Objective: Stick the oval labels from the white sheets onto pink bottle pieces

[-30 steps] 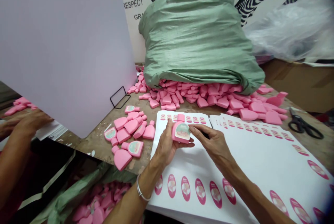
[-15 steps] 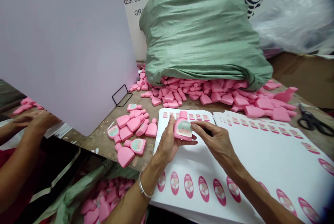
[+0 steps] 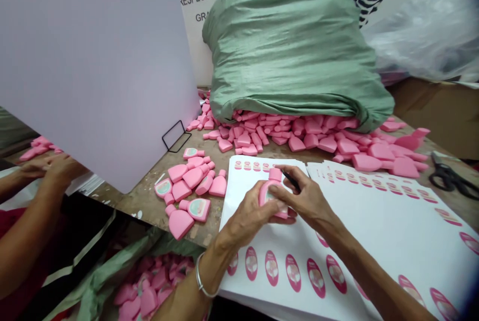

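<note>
My left hand (image 3: 251, 210) is wrapped round a pink bottle (image 3: 276, 176), held upright over the sheets, its thumb lying across the front. A pale green label shows partly on the bottle's face. Against the label rests the thumb of my right hand (image 3: 302, 192), whose fingers also grip a dark, thin tool (image 3: 291, 179); its exact kind cannot be made out. Beneath both hands lies a white sticker sheet (image 3: 239, 231) with pink oval stickers along its near edge and small ones at the far edge. A second sticker sheet (image 3: 377, 221) lies to the right.
Several pink bottles (image 3: 181, 190), some labelled, lie left of the sheets. A green sack (image 3: 295, 47) stands behind over a bottle heap (image 3: 359, 146). Scissors (image 3: 451, 177) lie at right. A pale panel (image 3: 101, 72) rises at left, a co-worker's hands (image 3: 56, 169) beyond it. Below is an open sack of bottles (image 3: 149, 296).
Both hands and the bottle have shifted slightly right. My left thumb has moved across the bottle's front, and my right thumb now presses on the label.
</note>
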`<act>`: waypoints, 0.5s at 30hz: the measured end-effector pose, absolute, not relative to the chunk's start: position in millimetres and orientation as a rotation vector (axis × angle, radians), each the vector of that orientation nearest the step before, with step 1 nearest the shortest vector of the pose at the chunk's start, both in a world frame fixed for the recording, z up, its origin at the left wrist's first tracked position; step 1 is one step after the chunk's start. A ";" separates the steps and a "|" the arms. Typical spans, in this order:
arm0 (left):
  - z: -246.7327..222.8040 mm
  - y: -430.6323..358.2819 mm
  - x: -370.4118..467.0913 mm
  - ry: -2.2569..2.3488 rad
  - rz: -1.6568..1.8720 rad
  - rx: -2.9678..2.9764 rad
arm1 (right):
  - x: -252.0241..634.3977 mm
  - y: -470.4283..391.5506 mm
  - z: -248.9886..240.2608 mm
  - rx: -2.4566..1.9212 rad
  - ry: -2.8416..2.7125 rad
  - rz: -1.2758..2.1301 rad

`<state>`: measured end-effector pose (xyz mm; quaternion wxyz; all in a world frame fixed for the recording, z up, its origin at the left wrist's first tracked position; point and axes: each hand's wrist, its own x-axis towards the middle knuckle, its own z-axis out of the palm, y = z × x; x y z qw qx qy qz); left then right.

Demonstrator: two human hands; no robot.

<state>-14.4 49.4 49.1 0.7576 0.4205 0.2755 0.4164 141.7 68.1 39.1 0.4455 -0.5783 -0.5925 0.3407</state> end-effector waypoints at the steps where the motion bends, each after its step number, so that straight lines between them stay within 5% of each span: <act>1: 49.1 46.3 -16.4 0.591 0.886 0.936 | 143.1 70.3 37.6 -1.435 -1.496 0.914; 4: 45.0 38.2 -24.9 0.616 0.883 0.925 | 154.2 76.5 22.2 -1.523 -1.538 0.888; 11: 40.1 32.4 -63.8 1.013 1.086 1.103 | 189.2 77.3 -43.8 -1.683 -1.907 -0.057; 15: 43.3 65.0 -138.4 1.536 1.379 1.286 | 177.4 74.1 -31.8 -1.615 -2.021 -0.332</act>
